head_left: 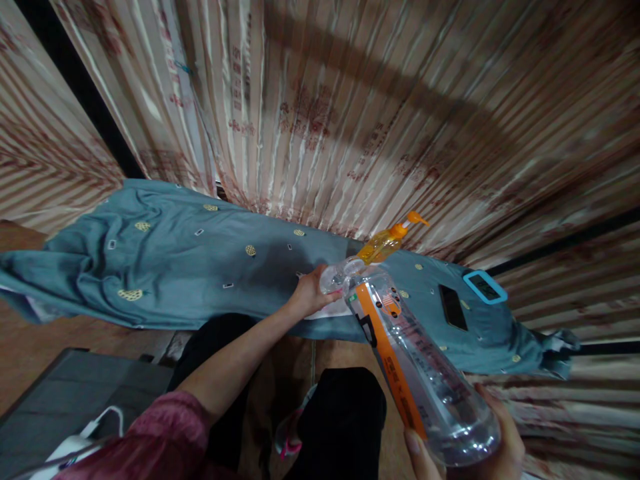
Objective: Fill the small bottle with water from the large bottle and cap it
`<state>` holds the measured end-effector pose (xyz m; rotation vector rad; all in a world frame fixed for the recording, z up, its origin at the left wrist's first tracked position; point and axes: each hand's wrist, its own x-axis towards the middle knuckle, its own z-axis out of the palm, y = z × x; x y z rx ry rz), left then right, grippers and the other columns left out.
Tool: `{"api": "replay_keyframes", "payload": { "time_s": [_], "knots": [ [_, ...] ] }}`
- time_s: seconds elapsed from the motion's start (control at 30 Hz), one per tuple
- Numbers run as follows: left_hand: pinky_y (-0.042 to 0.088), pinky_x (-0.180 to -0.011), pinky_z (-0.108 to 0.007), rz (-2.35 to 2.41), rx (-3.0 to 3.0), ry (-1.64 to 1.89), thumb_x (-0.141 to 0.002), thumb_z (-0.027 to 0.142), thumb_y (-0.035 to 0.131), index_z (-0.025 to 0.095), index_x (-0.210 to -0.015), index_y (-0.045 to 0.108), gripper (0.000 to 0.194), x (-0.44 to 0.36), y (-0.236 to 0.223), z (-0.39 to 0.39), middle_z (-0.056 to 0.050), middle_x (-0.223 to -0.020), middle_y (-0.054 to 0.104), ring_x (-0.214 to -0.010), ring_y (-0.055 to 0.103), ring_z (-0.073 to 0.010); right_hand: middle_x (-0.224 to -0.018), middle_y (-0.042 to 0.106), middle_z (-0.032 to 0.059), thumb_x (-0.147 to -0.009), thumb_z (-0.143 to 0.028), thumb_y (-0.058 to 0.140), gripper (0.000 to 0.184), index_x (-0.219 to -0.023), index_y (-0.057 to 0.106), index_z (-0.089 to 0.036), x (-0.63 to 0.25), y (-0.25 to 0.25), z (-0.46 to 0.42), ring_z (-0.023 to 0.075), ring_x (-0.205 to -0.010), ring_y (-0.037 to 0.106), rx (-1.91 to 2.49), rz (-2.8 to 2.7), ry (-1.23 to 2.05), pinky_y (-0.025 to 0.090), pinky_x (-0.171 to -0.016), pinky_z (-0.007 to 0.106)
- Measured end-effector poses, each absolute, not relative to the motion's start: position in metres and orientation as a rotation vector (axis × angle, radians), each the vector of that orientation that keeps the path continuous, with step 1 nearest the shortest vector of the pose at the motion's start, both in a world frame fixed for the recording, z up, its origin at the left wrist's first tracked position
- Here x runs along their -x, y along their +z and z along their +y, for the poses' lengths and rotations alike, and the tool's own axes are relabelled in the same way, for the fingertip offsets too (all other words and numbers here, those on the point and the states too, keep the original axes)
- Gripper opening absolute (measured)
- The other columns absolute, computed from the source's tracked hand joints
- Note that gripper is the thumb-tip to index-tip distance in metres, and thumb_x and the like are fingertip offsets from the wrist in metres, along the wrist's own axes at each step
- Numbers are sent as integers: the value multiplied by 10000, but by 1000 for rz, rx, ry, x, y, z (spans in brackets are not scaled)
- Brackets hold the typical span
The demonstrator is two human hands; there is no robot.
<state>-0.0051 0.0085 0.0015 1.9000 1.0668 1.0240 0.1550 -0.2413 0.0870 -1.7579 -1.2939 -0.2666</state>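
Observation:
A large clear plastic bottle [425, 373] with an orange and white label is tilted, its base towards me and its neck pointing at the table. My right hand [503, 433] is wrapped around the base. Around a small clear plastic container [334, 277], at the bottle's neck end, my left hand [309, 293] is closed; its exact shape is hard to make out. The container and the bottle's mouth overlap in view. Just behind them stands a pump bottle [381, 247] with yellow-orange contents and an orange pump head. Something white lies under my left hand.
A blue-green cloth [190, 247] with pineapple prints covers the narrow table. At its right are a dark phone [453, 308] and a blue-framed digital display [485, 287]. A pleated, printed curtain [320, 133] hangs behind. A grey surface [100, 393] with a white cable is at lower left.

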Motion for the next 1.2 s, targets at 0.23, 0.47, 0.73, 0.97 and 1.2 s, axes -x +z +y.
{"api": "replay_keyframes", "payload": {
  "time_s": [0.23, 0.47, 0.73, 0.97, 1.2],
  "knots": [
    [511, -737, -324, 1084, -1889, 1009, -705, 352, 719, 147, -1027, 576, 408, 6, 8, 6, -61, -920, 689, -847, 674, -243, -1341, 491, 172, -562, -510, 786, 994, -1422, 379, -223, -153, 87, -242, 414, -1187, 516, 1799, -1273, -273, 414, -971, 665],
    [500, -727, -309, 1070, -1883, 1023, -695, 339, 722, 149, -991, 575, 382, 6, 10, 6, -59, -907, 679, -834, 668, -232, -1337, 502, 163, -570, -514, 783, 960, -1403, 405, -225, -152, 90, -242, 403, -1191, 517, 1813, -1276, -305, 392, -1005, 649],
    [495, -720, -316, 1051, -1868, 1021, -700, 350, 712, 147, -992, 569, 383, 6, 9, 6, -61, -901, 674, -831, 668, -240, -1317, 504, 167, -587, -532, 767, 941, -1392, 416, -195, -149, 97, -237, 383, -1191, 511, 1790, -1288, -310, 390, -1011, 631],
    [507, -725, -318, 1043, -1877, 1044, -689, 358, 727, 161, -1002, 575, 401, 5, 5, 7, -48, -898, 682, -827, 668, -237, -1105, 575, 140, -667, -506, 742, 913, -1423, 389, -135, -136, 110, -231, 250, -946, 579, 1761, -1324, -312, 528, -725, 366],
    [515, -715, -313, 1067, -1876, 1030, -688, 349, 733, 148, -979, 581, 385, 4, 7, 7, -58, -895, 686, -814, 673, -232, -1208, 535, 163, -673, -509, 741, 930, -1432, 366, -122, -134, 109, -231, 243, -948, 563, 1754, -1312, -273, 493, -780, 386]
  ]
}}
